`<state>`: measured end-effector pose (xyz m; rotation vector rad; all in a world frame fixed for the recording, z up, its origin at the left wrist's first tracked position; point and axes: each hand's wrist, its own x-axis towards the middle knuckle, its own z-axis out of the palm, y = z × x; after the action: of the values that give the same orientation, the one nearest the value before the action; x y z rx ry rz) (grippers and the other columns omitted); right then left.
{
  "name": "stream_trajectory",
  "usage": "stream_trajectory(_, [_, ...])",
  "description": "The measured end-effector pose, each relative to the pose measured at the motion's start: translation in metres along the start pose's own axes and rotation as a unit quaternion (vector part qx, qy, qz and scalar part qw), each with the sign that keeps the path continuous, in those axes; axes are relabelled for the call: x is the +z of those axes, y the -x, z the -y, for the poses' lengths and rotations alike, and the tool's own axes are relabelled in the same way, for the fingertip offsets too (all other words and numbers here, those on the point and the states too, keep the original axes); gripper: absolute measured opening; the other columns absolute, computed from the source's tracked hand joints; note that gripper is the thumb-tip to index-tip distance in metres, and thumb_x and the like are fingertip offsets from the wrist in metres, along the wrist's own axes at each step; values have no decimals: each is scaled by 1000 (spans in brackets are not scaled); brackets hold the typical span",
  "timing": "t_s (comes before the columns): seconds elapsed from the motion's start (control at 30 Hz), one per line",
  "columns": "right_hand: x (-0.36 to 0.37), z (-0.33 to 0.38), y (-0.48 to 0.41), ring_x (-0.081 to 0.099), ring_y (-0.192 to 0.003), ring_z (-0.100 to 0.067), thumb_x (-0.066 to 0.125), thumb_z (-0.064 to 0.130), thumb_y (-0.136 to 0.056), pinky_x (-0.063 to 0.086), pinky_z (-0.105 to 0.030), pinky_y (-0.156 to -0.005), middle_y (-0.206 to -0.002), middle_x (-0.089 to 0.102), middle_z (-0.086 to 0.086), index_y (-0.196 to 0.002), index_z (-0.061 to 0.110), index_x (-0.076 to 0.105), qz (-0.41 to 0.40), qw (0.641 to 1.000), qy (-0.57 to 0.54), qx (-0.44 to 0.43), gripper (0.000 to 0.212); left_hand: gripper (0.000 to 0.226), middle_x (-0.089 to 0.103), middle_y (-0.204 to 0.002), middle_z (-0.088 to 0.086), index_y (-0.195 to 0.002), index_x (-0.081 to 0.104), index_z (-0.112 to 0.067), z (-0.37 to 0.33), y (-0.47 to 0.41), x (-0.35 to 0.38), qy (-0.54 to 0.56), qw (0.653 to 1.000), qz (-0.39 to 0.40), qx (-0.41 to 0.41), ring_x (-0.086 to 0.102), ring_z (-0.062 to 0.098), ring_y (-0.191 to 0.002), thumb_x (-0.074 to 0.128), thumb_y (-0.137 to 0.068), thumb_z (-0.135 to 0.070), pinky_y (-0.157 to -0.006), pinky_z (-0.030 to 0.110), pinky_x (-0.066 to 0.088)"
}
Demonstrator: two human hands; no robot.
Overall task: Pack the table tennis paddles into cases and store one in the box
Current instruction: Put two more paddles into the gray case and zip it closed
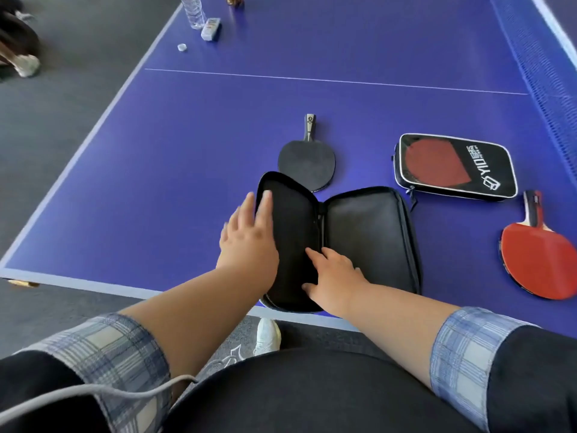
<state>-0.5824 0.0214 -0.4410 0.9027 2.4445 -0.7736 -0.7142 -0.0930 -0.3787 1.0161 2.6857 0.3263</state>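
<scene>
A black paddle case (368, 232) lies unzipped and spread flat near the front edge of the blue table (175, 189). My left hand (249, 235) rests with straight fingers on the case's left half. My right hand (335, 276) touches the inside of the case near its hinge, fingers spread. A black paddle (307, 162) lies just beyond the case, handle pointing away. A second case (456, 167), black with a red paddle print, lies zipped at the right. A red paddle (538, 257) lies at the far right.
A water bottle (193, 10), a small white box (211, 28) and a bottle cap (182, 47) stand at the table's far left. The net (543, 73) runs along the right. A person's shoe (28, 65) is on the grey floor at left.
</scene>
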Motion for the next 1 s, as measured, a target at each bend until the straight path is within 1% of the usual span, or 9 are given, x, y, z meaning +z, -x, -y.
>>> stream_trajectory(0.07, [6,-2,-3,17,-148,-31,58,58,-86,24,-62,-114,-163,17,0,-156,39,16,9,1000,5,15,84,91,-5,-164,6,-154,-13,-23,-4,-2,12,-169,971,-12,170,-4,31,-149,51,-90,-19,-118,51,-6])
stream_trajectory(0.13, [9,-5,-4,13,-150,-30,57,61,-86,22,-60,-115,-164,15,-1,-155,40,17,14,999,11,35,83,86,-5,-164,8,-156,-6,-18,-14,-4,28,-229,939,77,244,-8,33,-149,53,-93,-31,-117,52,-7])
stream_trajectory(0.27, [12,-14,-2,4,-152,-30,53,56,-90,24,-58,-116,-167,9,-1,-156,36,18,28,999,2,47,77,70,-3,-165,5,-157,3,-27,-22,-15,62,-183,930,233,219,-3,30,-150,44,-101,-37,-120,51,10])
stream_trajectory(0.43, [16,-20,-1,0,-152,-30,54,52,-92,30,-57,-113,-167,2,1,-155,39,17,29,998,47,34,75,72,-15,-164,-1,-155,-2,-40,0,-31,83,-188,909,308,207,-10,28,-150,42,-99,-50,-116,60,16])
stream_trajectory(0.63, [6,-34,-6,2,-149,-28,60,49,-88,34,-55,-107,-166,0,5,-154,44,17,62,995,71,10,79,81,-18,-163,1,-154,-6,-41,5,-40,81,-232,886,323,238,-8,30,-149,51,-96,-48,-113,60,23])
stream_trajectory(0.73, [-4,-38,-9,4,-150,-25,60,47,-87,33,-53,-111,-166,7,6,-154,42,24,75,997,25,9,76,78,-4,-163,-1,-154,7,-43,1,-52,75,-226,882,328,253,5,30,-147,56,-93,-47,-106,52,37])
stream_trajectory(0.83, [-20,-38,-14,21,-148,-24,60,45,-90,29,-44,-117,-164,23,1,-153,35,31,61,996,-66,21,70,56,27,-154,-5,-147,34,-41,-3,-79,65,-172,893,332,252,30,25,-138,51,-93,-48,-98,45,44])
stream_trajectory(0.93, [-41,-35,-26,47,-134,-15,60,38,-94,37,-27,-107,-152,46,3,-147,29,45,-2,984,-175,41,56,33,60,-127,-12,-124,58,-39,-4,-118,53,-11,942,287,173,61,15,-107,46,-94,-42,-86,35,51])
stream_trajectory(1.0, [-59,-31,-42,57,-120,-9,60,30,-95,38,-15,-95,-141,58,5,-139,25,55,-77,963,-248,70,45,29,64,-116,-15,-118,61,-38,-2,-150,45,112,968,202,98,65,12,-87,46,-93,-38,-68,28,50])
